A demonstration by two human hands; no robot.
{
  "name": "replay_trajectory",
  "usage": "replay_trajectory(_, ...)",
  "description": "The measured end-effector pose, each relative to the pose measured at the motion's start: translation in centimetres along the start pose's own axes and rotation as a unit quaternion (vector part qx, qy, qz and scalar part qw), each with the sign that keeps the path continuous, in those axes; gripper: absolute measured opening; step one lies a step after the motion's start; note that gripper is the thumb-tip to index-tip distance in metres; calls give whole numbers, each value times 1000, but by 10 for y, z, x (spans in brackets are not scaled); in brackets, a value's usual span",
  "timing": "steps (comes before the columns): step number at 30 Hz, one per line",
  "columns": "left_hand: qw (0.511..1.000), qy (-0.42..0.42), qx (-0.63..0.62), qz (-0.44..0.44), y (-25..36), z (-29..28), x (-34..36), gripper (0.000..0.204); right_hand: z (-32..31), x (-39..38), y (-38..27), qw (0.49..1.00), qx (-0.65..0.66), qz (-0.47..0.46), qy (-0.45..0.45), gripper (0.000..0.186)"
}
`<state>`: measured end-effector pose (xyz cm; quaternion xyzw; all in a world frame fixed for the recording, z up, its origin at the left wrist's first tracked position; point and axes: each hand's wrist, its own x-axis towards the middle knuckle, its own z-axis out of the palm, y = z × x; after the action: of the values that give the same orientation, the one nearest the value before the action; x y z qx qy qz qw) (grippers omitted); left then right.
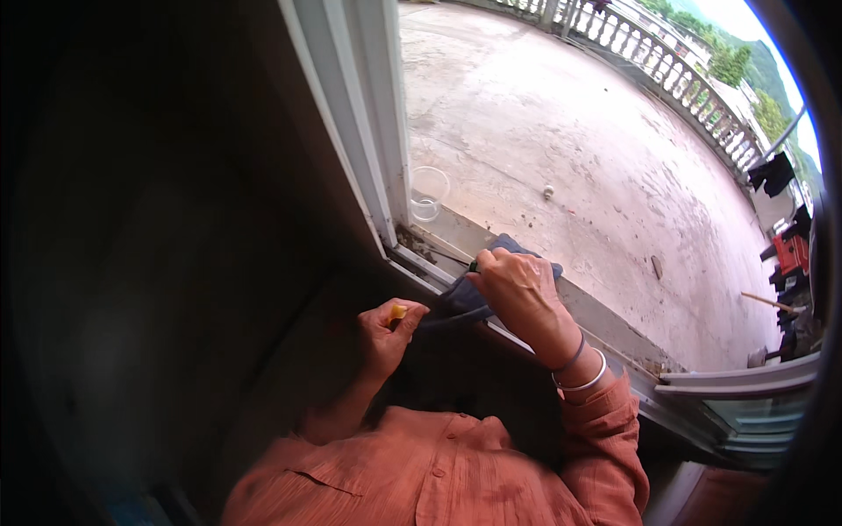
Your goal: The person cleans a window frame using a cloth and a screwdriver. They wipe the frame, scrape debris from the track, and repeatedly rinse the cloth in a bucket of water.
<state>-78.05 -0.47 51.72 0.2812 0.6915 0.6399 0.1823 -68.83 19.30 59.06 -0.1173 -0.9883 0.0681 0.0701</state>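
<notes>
My left hand, left of the window track, has its fingers closed around a small yellow object, too small to identify. A blue-grey cloth lies over the track, with a strip of it trailing toward my left hand. My right hand grips the cloth at the sill; something dark under its fingertips is mostly hidden. The bare part of the white window track shows dirt at its left end, beside the white frame.
A clear plastic cup stands outside by the frame. The concrete terrace has a small pale object and a balustrade. Dark items and a red one sit at right. An open glass sash is at lower right.
</notes>
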Motion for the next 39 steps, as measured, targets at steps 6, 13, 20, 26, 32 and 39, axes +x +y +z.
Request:
replay_trajectory(6, 993, -41, -105, 27, -8, -17, -14, 19, 13, -58, -64, 892, 325, 82, 305, 29)
replay_trajectory(13, 921, -388, -36, -5, -10, -2, -21, 19, 102, -145, -156, 683, 430, 350, 476, 22)
replay_trajectory(20, 816, -574, -65, -32, -29, 44, -96, 15, 135, -227, -223, 465, 449, 505, 572, 20)
replay_trajectory(26, 761, -631, -29, -148, -36, 90, -203, 19, 140, -326, -262, 399, 392, 556, 615, 22)
replay_trajectory(32, 682, -696, 32, -221, -64, 161, -347, 23, 151, -495, -322, 381, 335, 691, 514, 26)
replay_trajectory(39, 595, -741, 101, -295, -104, 238, -471, 23, 196, -638, -363, 347, 272, 765, 470, 28)
